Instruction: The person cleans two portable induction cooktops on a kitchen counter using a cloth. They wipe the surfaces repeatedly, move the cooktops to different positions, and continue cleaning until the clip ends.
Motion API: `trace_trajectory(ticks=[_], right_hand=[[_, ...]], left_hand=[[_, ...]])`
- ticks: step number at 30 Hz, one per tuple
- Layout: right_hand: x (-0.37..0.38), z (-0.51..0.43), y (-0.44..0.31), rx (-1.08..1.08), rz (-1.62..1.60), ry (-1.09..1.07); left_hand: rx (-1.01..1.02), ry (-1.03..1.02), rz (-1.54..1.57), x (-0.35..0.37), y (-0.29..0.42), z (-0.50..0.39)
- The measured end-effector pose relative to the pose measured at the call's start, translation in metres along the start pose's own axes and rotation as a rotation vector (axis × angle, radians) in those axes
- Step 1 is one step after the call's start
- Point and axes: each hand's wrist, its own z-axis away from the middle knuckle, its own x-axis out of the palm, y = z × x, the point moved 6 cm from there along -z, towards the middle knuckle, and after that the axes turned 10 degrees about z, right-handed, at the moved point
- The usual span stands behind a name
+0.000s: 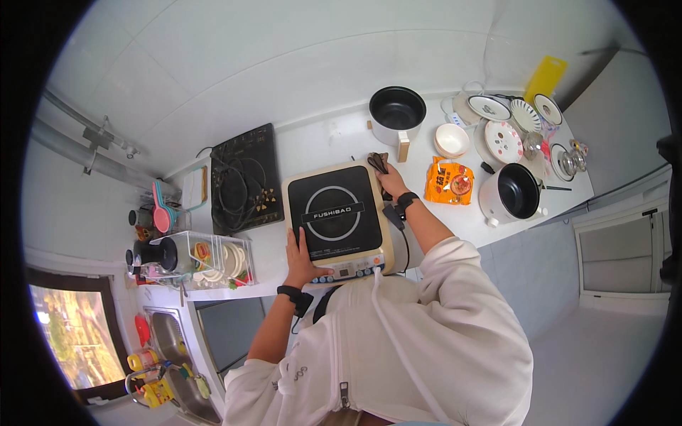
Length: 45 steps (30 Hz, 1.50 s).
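Observation:
A Fushibao induction cooker (334, 213) with a black glass top and a cream rim lies at the counter's front edge, close to my body. My left hand (305, 262) rests on its front left corner, fingers spread over the glass edge and thumb by the control panel (346, 270). At the back right corner my right hand (391, 180) is closed around a bundled dark cable (378, 162), beside the cooker's rim. Behind that hand stands a white pot (397, 114) with a black interior and a wood-faced handle. Both wrists wear black straps.
A second black induction cooker (246, 181) with a coiled cord lies left, beyond a wire dish rack (248, 261). Rightward are an orange noodle packet (449, 181), bowls (452, 140), a white pot (509, 193), plates (503, 141) and a yellow cutting board (545, 77). A sink (194, 394) is lower left.

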Motion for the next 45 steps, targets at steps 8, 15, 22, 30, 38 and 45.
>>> trace_trajectory(ticks=[8, 15, 22, 30, 38, 45], right_hand=[[-0.004, 0.054, 0.017, 0.136, -0.083, -0.080], [-0.005, 0.101, 0.039, 0.184, -0.148, -0.041], [-0.009, 0.150, 0.049, 0.165, -0.046, 0.049], [-0.002, 0.213, 0.061, 0.210, -0.227, 0.170], [0.021, 0.259, 0.071, 0.123, -0.349, 0.416], [0.061, 0.294, 0.088, 0.124, -0.446, 0.735]], left_hand=[[-0.023, -0.041, -0.002, 0.005, -0.007, 0.000], [-0.065, -0.091, -0.046, 0.007, -0.008, -0.001], [-0.033, -0.100, -0.069, 0.011, -0.011, -0.001], [-0.025, -0.129, -0.085, 0.014, -0.014, -0.001], [0.018, -0.079, -0.108, 0.015, -0.015, -0.001], [-0.038, -0.113, -0.120, 0.017, -0.018, -0.003]])
